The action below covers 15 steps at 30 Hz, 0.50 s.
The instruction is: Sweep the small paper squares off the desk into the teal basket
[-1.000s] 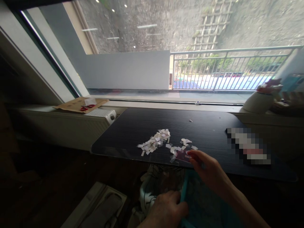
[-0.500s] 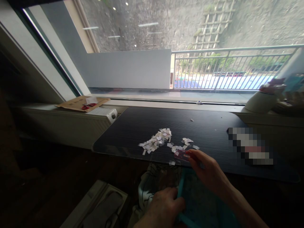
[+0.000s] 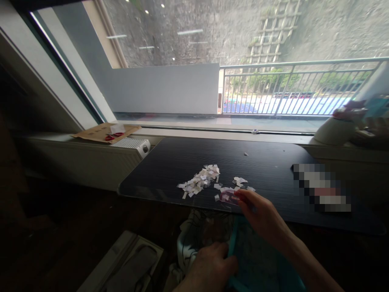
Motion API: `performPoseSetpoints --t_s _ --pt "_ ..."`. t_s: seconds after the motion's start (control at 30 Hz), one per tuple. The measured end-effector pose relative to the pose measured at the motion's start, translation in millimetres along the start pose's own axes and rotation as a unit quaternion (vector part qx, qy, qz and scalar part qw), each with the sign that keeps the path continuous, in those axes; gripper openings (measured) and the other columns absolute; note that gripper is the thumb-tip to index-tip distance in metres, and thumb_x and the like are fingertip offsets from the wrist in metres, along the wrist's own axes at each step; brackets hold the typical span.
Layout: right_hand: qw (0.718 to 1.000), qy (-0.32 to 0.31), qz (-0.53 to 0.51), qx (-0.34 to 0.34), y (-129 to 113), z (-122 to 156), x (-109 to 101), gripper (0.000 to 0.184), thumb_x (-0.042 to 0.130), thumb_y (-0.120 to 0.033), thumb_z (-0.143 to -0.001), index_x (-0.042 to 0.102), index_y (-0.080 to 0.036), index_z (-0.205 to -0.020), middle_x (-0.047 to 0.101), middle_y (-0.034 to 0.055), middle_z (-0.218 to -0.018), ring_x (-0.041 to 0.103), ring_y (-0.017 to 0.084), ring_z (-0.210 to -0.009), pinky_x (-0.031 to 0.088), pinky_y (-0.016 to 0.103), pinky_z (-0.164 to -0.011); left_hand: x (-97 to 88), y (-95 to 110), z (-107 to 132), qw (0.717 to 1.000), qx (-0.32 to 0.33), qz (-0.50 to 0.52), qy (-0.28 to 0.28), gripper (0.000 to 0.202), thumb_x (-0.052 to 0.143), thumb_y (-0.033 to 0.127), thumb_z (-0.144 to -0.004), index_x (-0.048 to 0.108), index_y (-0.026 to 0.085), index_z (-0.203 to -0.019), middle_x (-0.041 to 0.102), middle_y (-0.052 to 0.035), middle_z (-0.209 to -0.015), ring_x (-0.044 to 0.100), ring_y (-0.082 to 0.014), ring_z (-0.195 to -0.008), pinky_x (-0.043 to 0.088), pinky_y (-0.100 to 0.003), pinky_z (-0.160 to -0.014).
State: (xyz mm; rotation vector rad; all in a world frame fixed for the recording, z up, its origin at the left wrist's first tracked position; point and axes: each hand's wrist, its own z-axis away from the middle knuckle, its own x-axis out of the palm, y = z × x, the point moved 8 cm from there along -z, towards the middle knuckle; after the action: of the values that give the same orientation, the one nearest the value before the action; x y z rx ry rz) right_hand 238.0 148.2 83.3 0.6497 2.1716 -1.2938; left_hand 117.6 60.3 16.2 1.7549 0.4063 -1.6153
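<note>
My right hand (image 3: 259, 205) pinches a thin, see-through pinkish piece of plastic (image 3: 227, 196), card-like in shape, at the front of the dark table. Several white paper scraps (image 3: 240, 181) lie around and just beyond the plastic. To its left is a larger heap of paper scraps (image 3: 200, 179). Below the table edge, my left hand (image 3: 211, 263) is closed on the rim of a teal bin (image 3: 233, 239). The bin stands under my right forearm, and its inside is too dim to make out.
The dark table (image 3: 158, 170) stands against the window sill. Red-handled scissors (image 3: 114, 136) lie on a brown envelope (image 3: 91, 134) over the radiator (image 3: 130, 150). A blurred-out object (image 3: 322, 188) lies at the table's right. An open box (image 3: 127, 259) is at lower left.
My right hand has shifted slightly back and left with the plastic. The scrap at the table's front edge no longer shows there; one lies farther back, left of the plastic. My left hand stays on the bin.
</note>
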Motion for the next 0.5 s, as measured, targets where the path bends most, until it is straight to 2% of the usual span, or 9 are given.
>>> performPoseSetpoints --t_s 0.1,0.27,0.5 --pt "1.0 0.017 -0.003 0.007 -1.8 1.2 -1.6 0.025 0.048 -0.024 -0.087 0.059 -0.021 -0.11 0.068 0.0071 -0.103 0.064 0.018 -0.088 0.052 0.029 -0.077 -1.3 1.6 1.1 1.0 0.0 0.012 0.004 0.027 0.072 0.042 -0.072 0.059 0.021 -0.084 0.056 -0.0015 -0.083 0.056 -0.0204 -0.074 0.039 -0.024 -0.056" --pt "1.0 -0.018 0.0 -0.001 -14.0 -2.8 4.3 0.024 0.046 -0.021 -0.087 0.06 -0.021 -0.106 0.068 0.0057 -0.097 0.065 0.017 -0.082 0.052 0.027 -0.073 1.8 -0.1 1.3 1.0 0.002 0.012 0.0 0.029 0.073 0.043 -0.07 0.059 0.022 -0.084 0.056 -0.0007 -0.082 0.056 -0.0192 -0.071 0.038 -0.023 -0.055" --pt "0.999 -0.006 0.03 -0.012 -26.1 -6.0 1.3 0.024 0.046 -0.017 -0.085 0.06 -0.02 -0.105 0.068 0.0051 -0.096 0.064 0.016 -0.081 0.05 0.026 -0.073 4.4 -0.5 0.9 1.0 0.005 0.003 -0.011 0.033 0.074 0.048 -0.068 0.059 0.022 -0.083 0.057 0.0001 -0.083 0.058 -0.019 -0.073 0.038 -0.023 -0.055"
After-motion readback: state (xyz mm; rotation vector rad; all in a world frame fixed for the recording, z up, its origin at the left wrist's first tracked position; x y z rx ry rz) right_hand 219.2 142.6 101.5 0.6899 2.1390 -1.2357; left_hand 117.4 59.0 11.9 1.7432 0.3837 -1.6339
